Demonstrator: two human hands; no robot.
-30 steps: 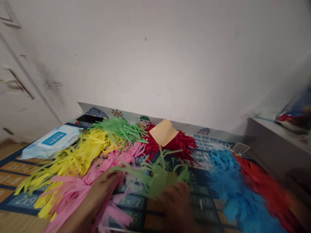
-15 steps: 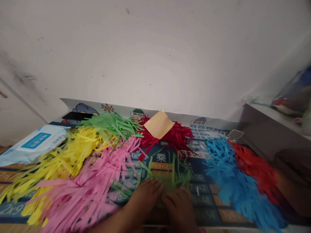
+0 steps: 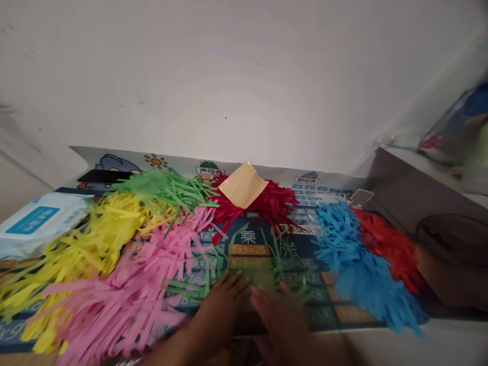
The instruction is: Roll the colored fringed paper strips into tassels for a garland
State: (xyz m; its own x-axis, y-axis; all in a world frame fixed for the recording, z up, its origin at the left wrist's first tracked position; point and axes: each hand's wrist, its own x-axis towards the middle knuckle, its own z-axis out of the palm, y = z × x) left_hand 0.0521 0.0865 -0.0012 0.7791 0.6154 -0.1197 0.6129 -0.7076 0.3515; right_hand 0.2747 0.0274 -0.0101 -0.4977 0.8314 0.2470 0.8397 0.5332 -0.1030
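Note:
My left hand (image 3: 225, 300) lies with its fingers stretched out on the left side of a dark green fringed tissue-paper sheet (image 3: 253, 278). Beside it, my right hand (image 3: 280, 310) rests at the right side of the same sheet; motion blurs it, but its fingers look apart. Thin green strips spread out from the sheet to both sides over the printed mat. Left of my hands lies a pink fringed paper bundle (image 3: 141, 290). Behind the green sheet, a tan paper square (image 3: 243, 185) sits on a dark red fringed bundle (image 3: 276, 201).
Yellow (image 3: 102, 229) and light green fringes (image 3: 163, 185) lie on the left, near a wet-wipe pack (image 3: 41, 218) and a black phone (image 3: 102, 176). Blue (image 3: 358, 259) and red fringes (image 3: 385, 241) lie right, beside a grey box (image 3: 400, 188). A white wall (image 3: 229, 76) rises behind.
The view has shifted, so the items sit further left and higher. My left fingers are more spread on the green sheet, and my right hand has moved slightly.

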